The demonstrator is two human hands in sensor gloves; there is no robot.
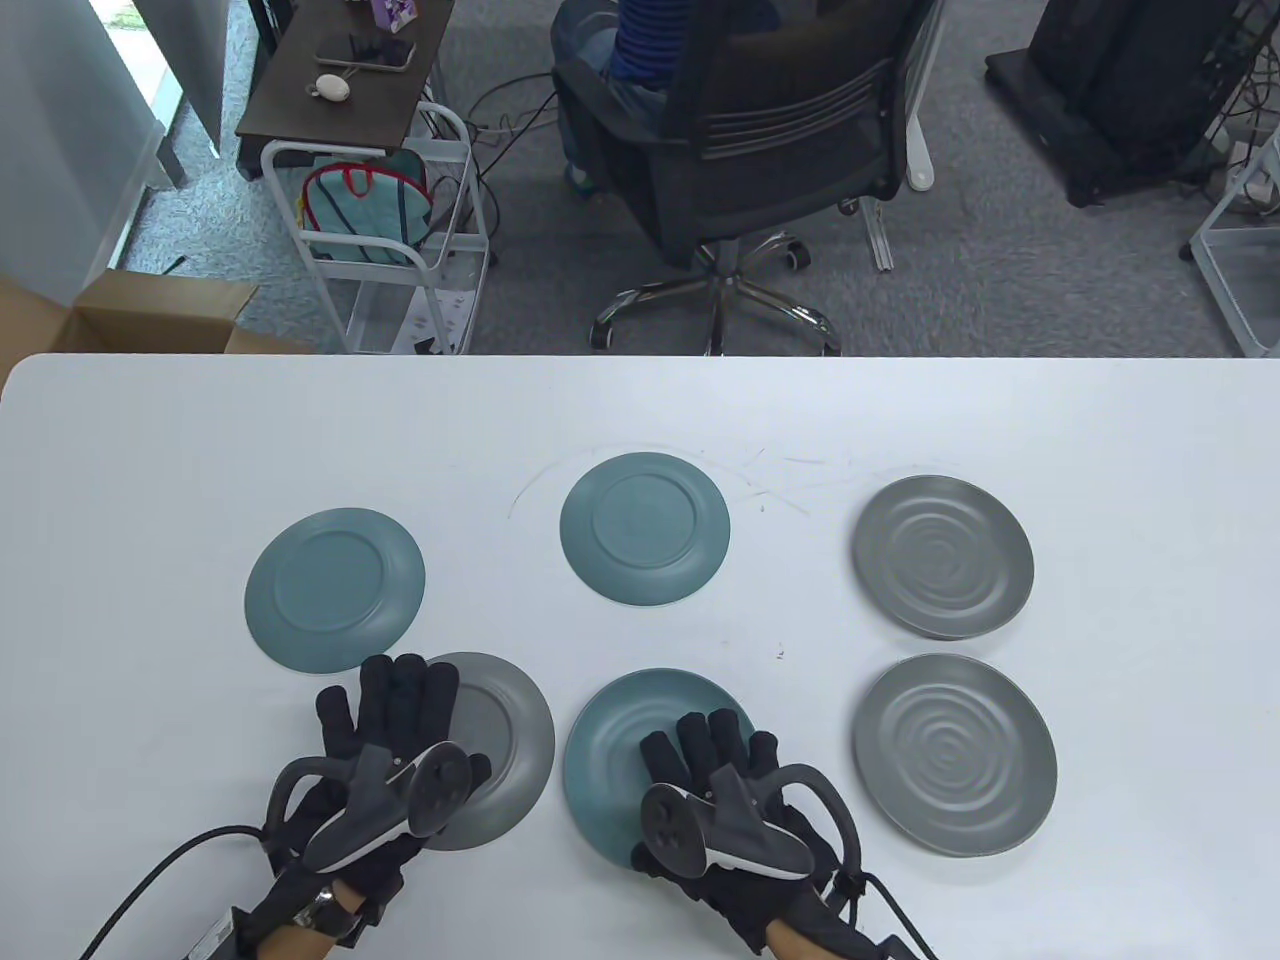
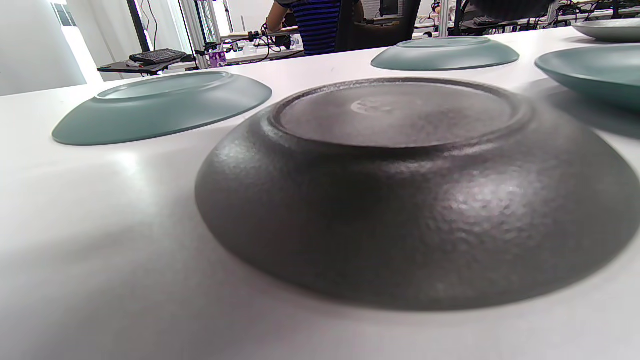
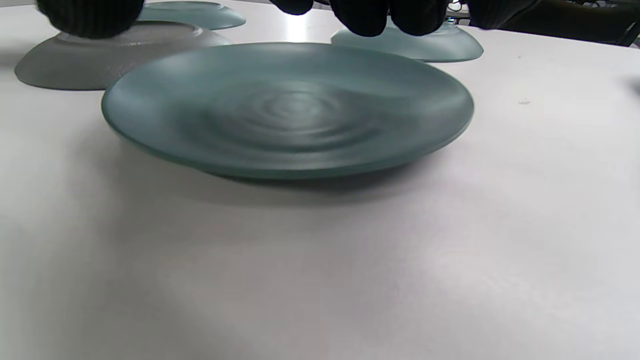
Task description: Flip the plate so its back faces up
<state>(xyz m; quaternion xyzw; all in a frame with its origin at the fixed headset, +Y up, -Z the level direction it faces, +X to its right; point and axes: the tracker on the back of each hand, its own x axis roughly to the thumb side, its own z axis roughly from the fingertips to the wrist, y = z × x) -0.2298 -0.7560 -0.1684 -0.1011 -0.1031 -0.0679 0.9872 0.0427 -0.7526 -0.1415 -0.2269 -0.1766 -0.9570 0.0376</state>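
A teal plate (image 1: 612, 752) lies face up at the front middle, its ripple pattern showing in the right wrist view (image 3: 287, 110). My right hand (image 1: 712, 752) is over its right half with the fingers spread. The fingertips (image 3: 370, 17) hang just above the plate's far rim and grip nothing. A grey plate (image 1: 507, 735) lies back up to its left, with its foot ring showing in the left wrist view (image 2: 400, 165). My left hand (image 1: 400, 695) is open, with the fingers stretched over that plate's left edge. I cannot tell whether they touch it.
Two teal plates lie back up, one at the left (image 1: 335, 590) and one at the middle back (image 1: 645, 528). Two grey plates lie face up at the right, one behind (image 1: 942, 557) and one in front (image 1: 955, 768). An office chair (image 1: 760, 150) stands beyond the table's far edge.
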